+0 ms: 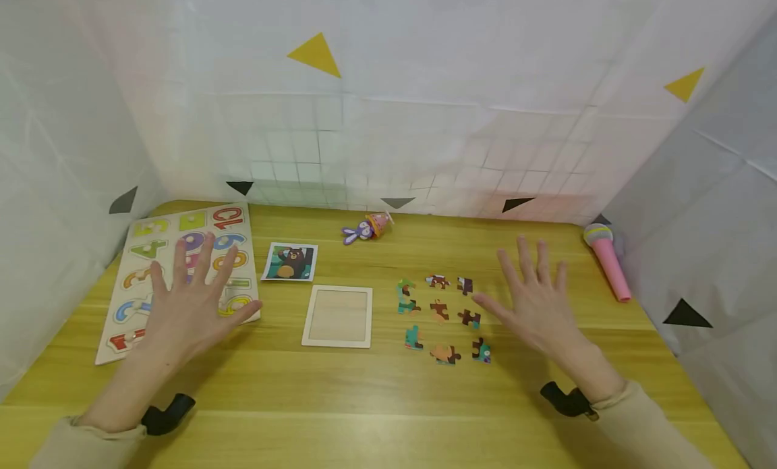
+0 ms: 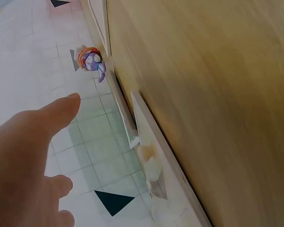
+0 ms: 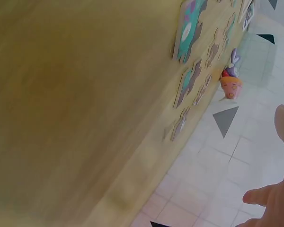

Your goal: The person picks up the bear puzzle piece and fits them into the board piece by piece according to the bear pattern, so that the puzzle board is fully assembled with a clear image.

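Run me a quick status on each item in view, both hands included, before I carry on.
Left hand: fingers spread, holding nothing
Right hand: fingers spread, holding nothing
Puzzle pieces: loose, printed side up, unassembled
Puzzle frame: lying flat, pieces outside it
Picture card: flat, bear picture up
Number board: flat, partly hidden by the left hand
Rabbit toy: lying on its side
Pink microphone: lying down

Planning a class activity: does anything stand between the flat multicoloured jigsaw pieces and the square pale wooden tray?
Nothing visible does: in the head view, only yellowish wooden tabletop lies between the jigsaw pieces and the tray.
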Tool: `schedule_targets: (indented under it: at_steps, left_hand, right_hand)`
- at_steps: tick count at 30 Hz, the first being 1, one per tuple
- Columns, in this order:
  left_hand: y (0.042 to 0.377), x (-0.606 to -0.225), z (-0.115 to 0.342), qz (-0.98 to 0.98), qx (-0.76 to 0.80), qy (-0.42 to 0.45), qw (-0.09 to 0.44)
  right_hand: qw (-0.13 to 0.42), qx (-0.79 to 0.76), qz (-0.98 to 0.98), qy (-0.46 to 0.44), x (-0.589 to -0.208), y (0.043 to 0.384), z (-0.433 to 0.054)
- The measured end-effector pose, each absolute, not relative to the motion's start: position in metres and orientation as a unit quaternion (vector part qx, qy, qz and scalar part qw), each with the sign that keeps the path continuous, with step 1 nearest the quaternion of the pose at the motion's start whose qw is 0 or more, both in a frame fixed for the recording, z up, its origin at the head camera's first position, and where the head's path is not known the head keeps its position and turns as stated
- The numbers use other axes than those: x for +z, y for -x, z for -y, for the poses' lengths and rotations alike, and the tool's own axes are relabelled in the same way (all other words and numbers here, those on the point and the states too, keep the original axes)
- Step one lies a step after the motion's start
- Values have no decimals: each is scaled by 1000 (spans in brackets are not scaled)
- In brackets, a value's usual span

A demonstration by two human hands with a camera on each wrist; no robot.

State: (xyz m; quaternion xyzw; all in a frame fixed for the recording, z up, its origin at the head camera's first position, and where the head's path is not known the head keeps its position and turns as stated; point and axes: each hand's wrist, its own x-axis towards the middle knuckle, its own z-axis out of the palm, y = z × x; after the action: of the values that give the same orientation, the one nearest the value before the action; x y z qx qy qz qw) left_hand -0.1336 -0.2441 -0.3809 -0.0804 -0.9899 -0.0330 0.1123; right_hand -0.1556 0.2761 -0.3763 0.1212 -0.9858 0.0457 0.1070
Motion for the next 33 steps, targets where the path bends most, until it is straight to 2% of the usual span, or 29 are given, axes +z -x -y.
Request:
schedule_targets:
  at_steps: [8, 13, 20, 24, 33]
  left_hand:
    - [134, -388, 224, 987, -68, 124, 80]
    - [135, -392, 202, 980, -109, 164, 22]
    - [135, -397, 177, 959, -166, 221, -57]
    - [137, -400, 170, 947, -185, 240, -106]
    - [139, -402, 167, 947, -191, 231, -111]
  right_hand:
    - [97, 86, 978, -163, -383, 162, -253]
    - [99, 159, 963, -194, -389, 170, -229]
    - [54, 239, 952, -185, -390, 184, -196]
    - [51, 259, 944, -198, -391, 192, -183]
    - [-3, 265, 946, -185, -392, 204, -161]
